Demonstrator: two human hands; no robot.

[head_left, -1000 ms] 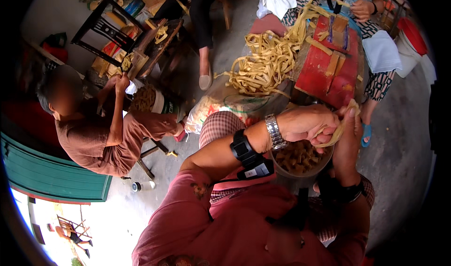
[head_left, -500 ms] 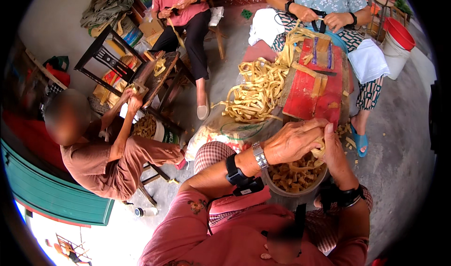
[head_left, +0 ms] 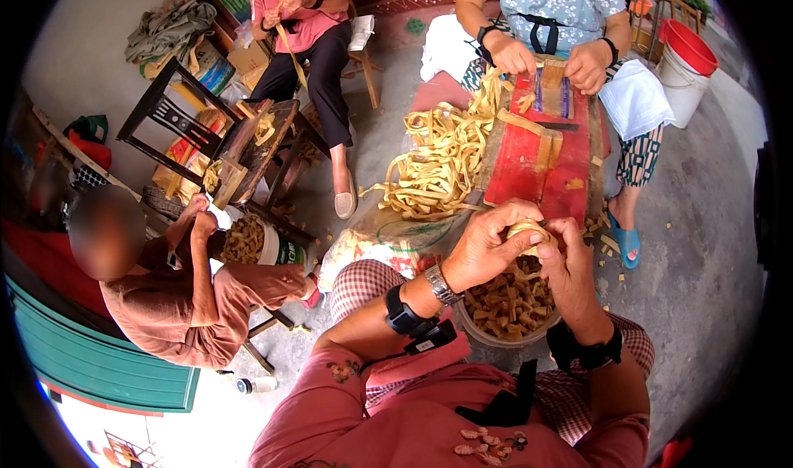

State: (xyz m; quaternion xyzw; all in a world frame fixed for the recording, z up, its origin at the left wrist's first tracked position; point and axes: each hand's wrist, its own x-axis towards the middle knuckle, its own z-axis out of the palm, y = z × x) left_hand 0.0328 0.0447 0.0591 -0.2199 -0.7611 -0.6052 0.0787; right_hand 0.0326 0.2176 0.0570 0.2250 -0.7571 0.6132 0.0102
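My left hand [head_left: 496, 241] and my right hand [head_left: 566, 266] are raised close together, both closed on a pale yellow strip [head_left: 526, 230] bunched between their fingers. Directly beneath them is a round tub [head_left: 475, 330] holding many small brown-yellow pieces [head_left: 504, 311]. Just beyond my hands, a red board [head_left: 516, 183] carries wooden blocks and a dark blade [head_left: 558, 127]. A tangled heap of long yellow strips [head_left: 434, 158] lies left of the board, above a plastic sack [head_left: 363, 249] by my checked-clad leg.
Three co-workers sit around: one at left [head_left: 161, 315], one at back centre [head_left: 306, 63], one at back right [head_left: 549, 5]. A black chair [head_left: 178, 113] stands by a wooden bench [head_left: 264, 154] and bucket [head_left: 285, 249]. Stacked red and white buckets [head_left: 686, 80] are at right; a lidded flask [head_left: 256, 384] at lower left.
My hands have shifted left, and the strip is more bunched in them. The back-right co-worker's hands have lowered to the board and parted. The view has shifted.
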